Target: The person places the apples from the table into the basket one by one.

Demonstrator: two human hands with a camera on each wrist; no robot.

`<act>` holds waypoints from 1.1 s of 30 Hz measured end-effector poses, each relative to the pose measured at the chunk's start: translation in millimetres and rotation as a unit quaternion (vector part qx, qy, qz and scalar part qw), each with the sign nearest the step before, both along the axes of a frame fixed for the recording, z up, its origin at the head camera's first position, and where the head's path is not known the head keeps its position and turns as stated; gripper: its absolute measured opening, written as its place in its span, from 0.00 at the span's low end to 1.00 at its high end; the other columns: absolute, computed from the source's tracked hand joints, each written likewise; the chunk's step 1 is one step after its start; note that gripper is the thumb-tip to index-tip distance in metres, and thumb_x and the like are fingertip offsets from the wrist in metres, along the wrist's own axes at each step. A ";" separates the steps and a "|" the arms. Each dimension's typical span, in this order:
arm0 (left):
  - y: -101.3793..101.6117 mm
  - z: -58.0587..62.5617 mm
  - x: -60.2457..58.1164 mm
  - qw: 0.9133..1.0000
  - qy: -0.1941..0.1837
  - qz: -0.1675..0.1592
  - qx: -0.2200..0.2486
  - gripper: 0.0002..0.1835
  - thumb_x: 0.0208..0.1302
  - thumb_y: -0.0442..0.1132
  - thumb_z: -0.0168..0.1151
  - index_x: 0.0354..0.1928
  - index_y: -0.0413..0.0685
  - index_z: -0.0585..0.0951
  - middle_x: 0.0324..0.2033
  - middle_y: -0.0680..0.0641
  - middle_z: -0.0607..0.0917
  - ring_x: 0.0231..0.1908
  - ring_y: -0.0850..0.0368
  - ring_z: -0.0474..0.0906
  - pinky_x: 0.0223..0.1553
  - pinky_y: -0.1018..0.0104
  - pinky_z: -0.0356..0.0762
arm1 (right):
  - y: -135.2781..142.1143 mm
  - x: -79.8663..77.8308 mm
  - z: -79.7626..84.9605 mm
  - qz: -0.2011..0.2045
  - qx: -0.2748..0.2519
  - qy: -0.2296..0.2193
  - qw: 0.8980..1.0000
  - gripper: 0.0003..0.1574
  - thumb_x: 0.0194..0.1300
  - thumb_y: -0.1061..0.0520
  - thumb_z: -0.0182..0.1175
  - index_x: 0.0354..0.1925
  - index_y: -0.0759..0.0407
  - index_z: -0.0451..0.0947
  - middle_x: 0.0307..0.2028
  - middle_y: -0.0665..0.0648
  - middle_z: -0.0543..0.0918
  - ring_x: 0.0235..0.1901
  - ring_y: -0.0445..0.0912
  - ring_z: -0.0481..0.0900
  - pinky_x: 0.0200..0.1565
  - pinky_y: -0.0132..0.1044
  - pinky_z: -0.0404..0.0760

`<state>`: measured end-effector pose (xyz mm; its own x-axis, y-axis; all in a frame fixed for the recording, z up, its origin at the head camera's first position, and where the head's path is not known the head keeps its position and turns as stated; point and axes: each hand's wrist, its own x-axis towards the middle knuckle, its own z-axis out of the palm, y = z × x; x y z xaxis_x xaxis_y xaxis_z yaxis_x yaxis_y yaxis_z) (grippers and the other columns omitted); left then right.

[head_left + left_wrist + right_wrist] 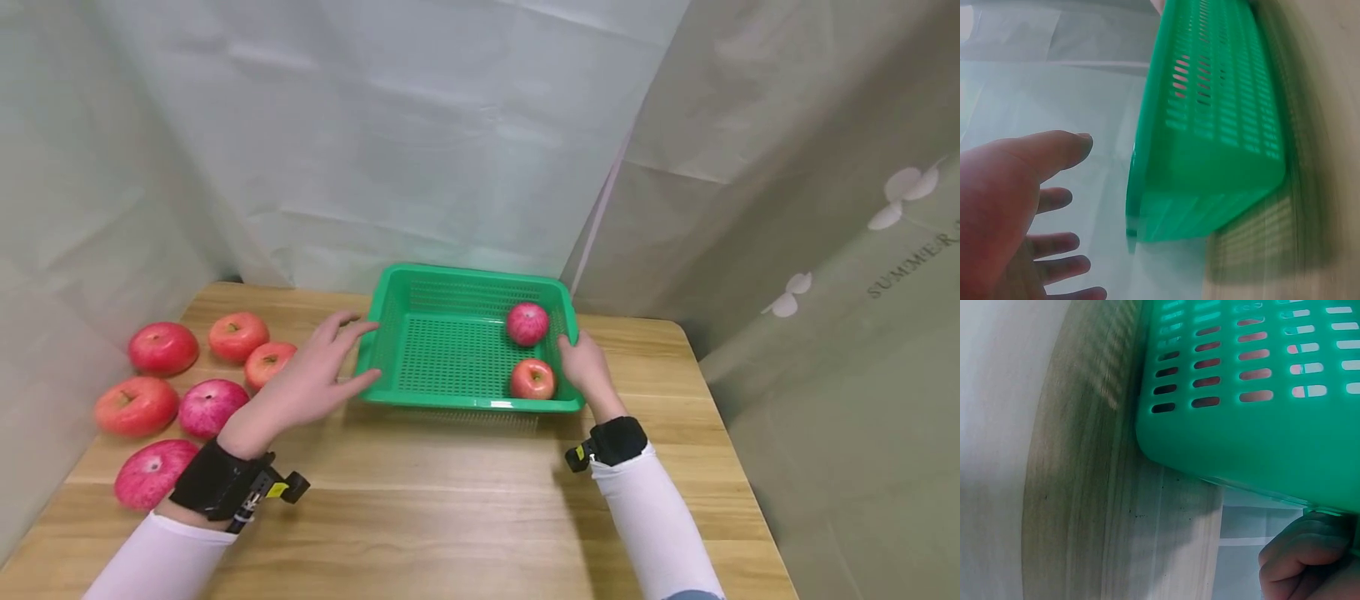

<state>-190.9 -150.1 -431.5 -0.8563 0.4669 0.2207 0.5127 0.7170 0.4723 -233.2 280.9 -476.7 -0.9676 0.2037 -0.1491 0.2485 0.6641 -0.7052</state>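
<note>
A green plastic basket [457,358] with slotted sides is near the back of the wooden table. Inside it, at the right end, are a pink-red apple [527,324] and a lighter red apple [533,380]. My right hand [587,367] grips the basket's right rim, thumb over the top; its curled fingers [1304,550] show under the rim in the right wrist view. At the basket's left end my left hand [318,367] hovers with fingers spread, holding nothing. The left wrist view shows its thumb [1063,150] apart from the basket's rim.
Several loose apples lie on the table's left side, among them a red apple [163,348], an orange-red apple [137,406] and a pink apple [156,474] beside my left wrist. Pale curtains [420,142] hang behind the table [465,517] and along both sides.
</note>
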 end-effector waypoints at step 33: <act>-85.1 -15.0 3.2 0.997 0.013 0.077 -0.021 0.40 0.69 0.48 0.74 0.76 0.39 0.69 0.70 0.27 0.66 0.68 0.25 0.63 0.60 0.19 0.66 | 1.1 1.1 0.2 0.005 -0.009 0.005 1.000 0.31 0.85 0.44 0.43 0.64 0.69 0.72 0.55 0.69 0.80 0.53 0.60 0.79 0.53 0.55 0.80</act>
